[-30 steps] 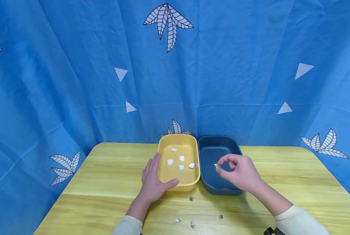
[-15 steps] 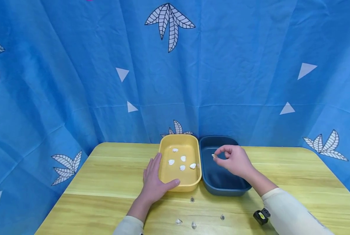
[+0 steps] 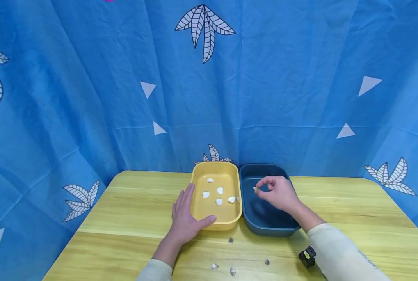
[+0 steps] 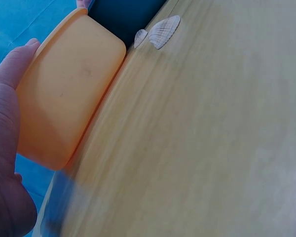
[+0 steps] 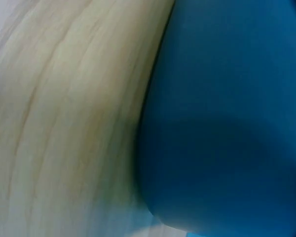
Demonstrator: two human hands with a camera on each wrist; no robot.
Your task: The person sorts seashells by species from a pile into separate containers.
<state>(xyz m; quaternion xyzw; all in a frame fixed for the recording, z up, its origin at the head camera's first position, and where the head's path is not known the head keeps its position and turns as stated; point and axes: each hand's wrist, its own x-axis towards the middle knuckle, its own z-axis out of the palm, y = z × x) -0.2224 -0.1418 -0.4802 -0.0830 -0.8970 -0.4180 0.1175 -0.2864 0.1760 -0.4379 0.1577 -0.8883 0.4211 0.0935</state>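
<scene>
Shell, pinched (one): small, pale, held shell, between the thumb and forefinger tips of the right hand; a narrow pinch. Position: over the blue tray, toward its left side; height above the floor cannot be told. The visible end juts left from the fingertips, toward the yellow tray; its long axis is too small and too covered to read.

Left hand: thumb and fingers spread wide, fingers straight along the yellow tray's left wall, thumb at the near rim (the left wrist view shows the thumb against the tray's edge).

Trays (two): rounded corners, side by side, long axes running away from the person; whether the rims touch cannot be told. Far ends lie near the table's back edge, just before the blue curtain. Wood surface extends well past both trays, left and right, to the sides of the table.

Shells in the yellow tray: five white shells, spaced apart, one close to the right wall.

Shells on the wood: four loose shells, nearer the person than the trays, well apart from the pinching fingers.

Black device: beside the right sleeve.
</scene>
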